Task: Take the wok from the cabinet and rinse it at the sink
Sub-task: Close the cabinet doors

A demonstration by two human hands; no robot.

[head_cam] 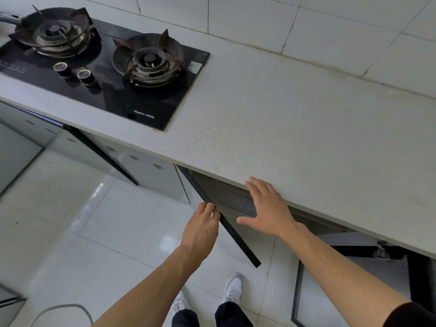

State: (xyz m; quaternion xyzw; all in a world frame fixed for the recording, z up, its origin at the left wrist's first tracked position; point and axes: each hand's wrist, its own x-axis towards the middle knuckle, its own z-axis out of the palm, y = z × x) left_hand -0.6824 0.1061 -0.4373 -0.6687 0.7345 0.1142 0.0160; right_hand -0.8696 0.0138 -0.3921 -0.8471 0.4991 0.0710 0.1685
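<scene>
Below the speckled countertop [283,128], a cabinet door [238,239] with a black top edge stands swung out toward me. My left hand [203,227] pinches that top edge. My right hand [264,206] hovers open with fingers spread by the counter's front edge, over the dark cabinet opening [226,192]. No wok shows inside the opening. No sink is in view.
A black two-burner gas hob [101,67] sits at the counter's left, with a dark pan handle [9,18] at the far left edge. Another cabinet door [349,286] hangs open at the lower right, and a third [101,152] on the left. My shoes [233,289] stand on the tiled floor.
</scene>
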